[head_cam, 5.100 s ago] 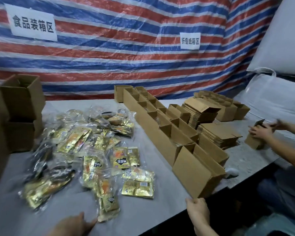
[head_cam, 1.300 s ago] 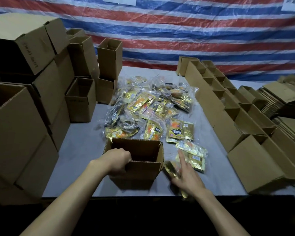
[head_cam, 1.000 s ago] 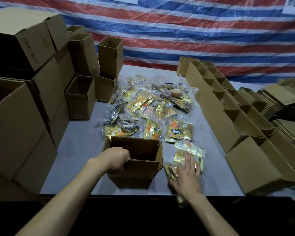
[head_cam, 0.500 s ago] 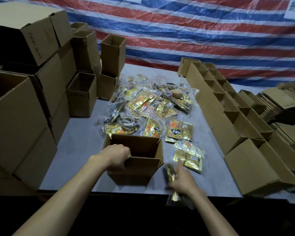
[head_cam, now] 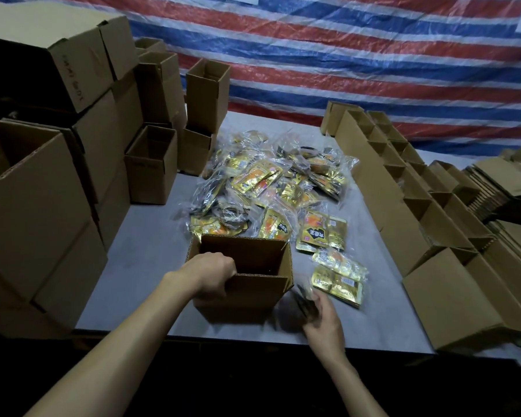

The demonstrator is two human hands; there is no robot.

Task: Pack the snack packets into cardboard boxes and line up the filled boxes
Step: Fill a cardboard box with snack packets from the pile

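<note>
Where a second ago the right hand (head_cam: pixel 324 325) lay flat on the loose packets (head_cam: pixel 337 284) right of the open box (head_cam: pixel 247 296), its fingers now curl round one blurred packet (head_cam: pixel 306 299) just beside that box's right wall, while the left hand (head_cam: pixel 211 275) still grips the box's near-left rim.
</note>
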